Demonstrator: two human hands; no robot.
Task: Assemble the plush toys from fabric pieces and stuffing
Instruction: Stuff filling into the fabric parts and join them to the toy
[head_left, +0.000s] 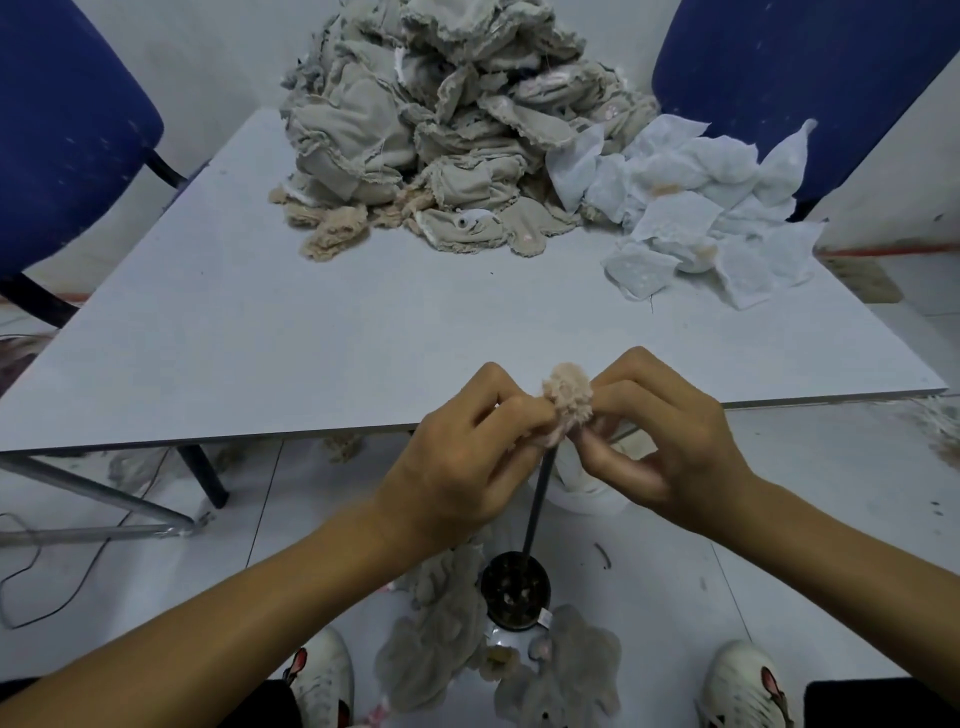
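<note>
Both hands at near table edge (311, 431): left hand (457, 467) and right hand (670, 447) pinching beige plush piece (567, 400), fingers curled, on dark rod (540, 499).

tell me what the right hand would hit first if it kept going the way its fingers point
The right hand points its fingers leftward at the fuzzy beige piece it already pinches on the dark rod. Just past that sits the left hand, gripping the same piece, so it would likely meet those fingers first, though depth is unclear.
</note>
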